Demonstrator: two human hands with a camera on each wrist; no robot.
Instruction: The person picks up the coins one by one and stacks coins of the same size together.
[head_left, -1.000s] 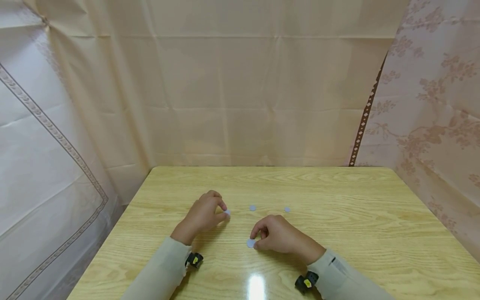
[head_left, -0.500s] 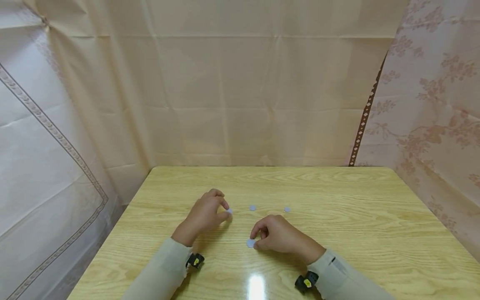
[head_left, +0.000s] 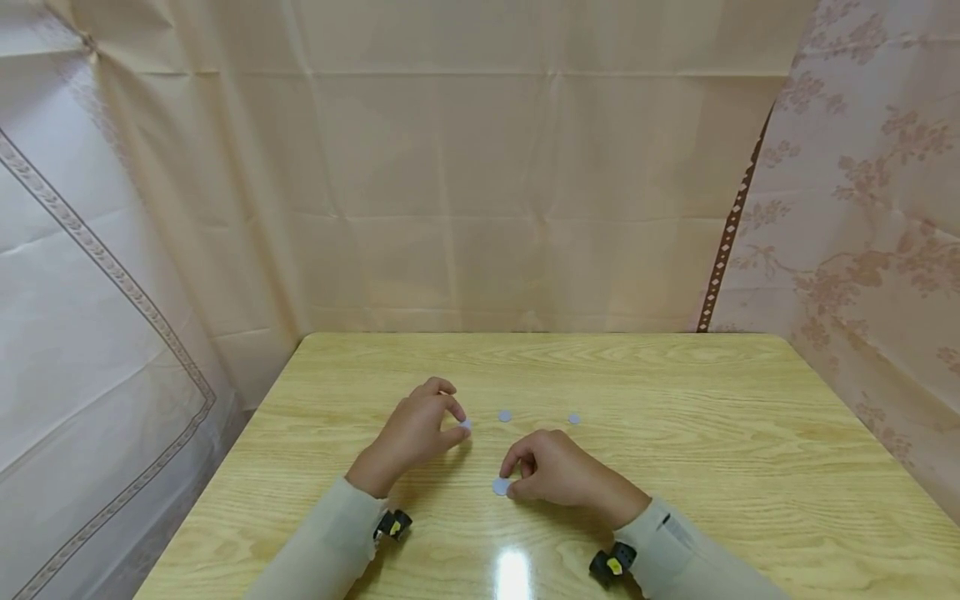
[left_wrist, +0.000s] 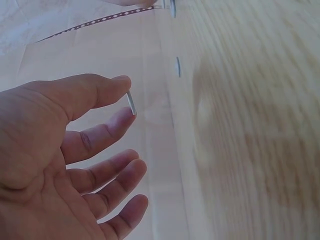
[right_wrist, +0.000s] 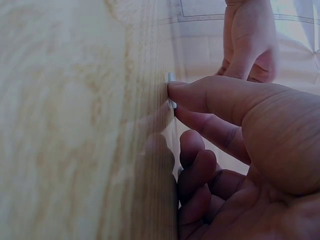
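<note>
Between thumb and index fingertip my left hand (head_left: 408,433) pinches a thin pale round disc (left_wrist: 131,102) by its edges, held up off the table; the other fingers are loosely spread. My right hand (head_left: 558,469) has thumb and index finger at the edges of a second pale disc (head_left: 500,486), which lies flat at the tabletop, its remaining fingers curled under. Beyond the hands two more such discs lie flat: one disc (head_left: 505,416) just right of the left fingertips, the other disc (head_left: 574,419) farther right.
The wood-grain table (head_left: 675,392) reaches back to a beige curtain (head_left: 495,167). Patterned cloths hang on both sides. Each wrist wears a small black camera, one of them the left camera (head_left: 393,524). Light reflects off the near table surface.
My left hand has shifted slightly to the right with its disc, closer to the middle disc on the table. The right hand and its disc have stayed nearly still.
</note>
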